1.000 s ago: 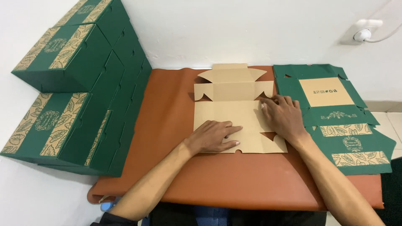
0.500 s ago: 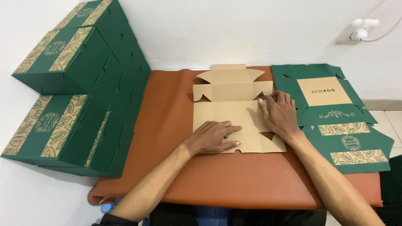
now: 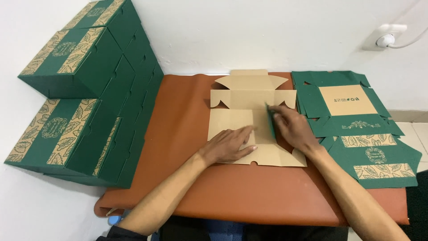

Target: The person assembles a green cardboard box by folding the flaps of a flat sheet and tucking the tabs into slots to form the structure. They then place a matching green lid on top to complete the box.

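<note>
Two hands work my flat cardboard blank point(image 3: 249, 129) at the middle of the brown worktop point(image 3: 187, 134): left hand point(image 3: 229, 145) spread flat, pinning its centre, right hand point(image 3: 292, 127) pinching the right side flap point(image 3: 270, 120), which stands upright, running away from me.

A flat box blank point(image 3: 249, 120) lies on the mat point(image 3: 187, 134), stacked boxes point(image 3: 84, 98) left, more blanks point(image 3: 356, 129) right.

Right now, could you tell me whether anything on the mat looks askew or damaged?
Nothing stands out. The flat cardboard box blank lies square on the brown mat; the right hand lifts its side flap, the left hand presses it flat. The green blanks are loosely fanned, undamaged.
</note>
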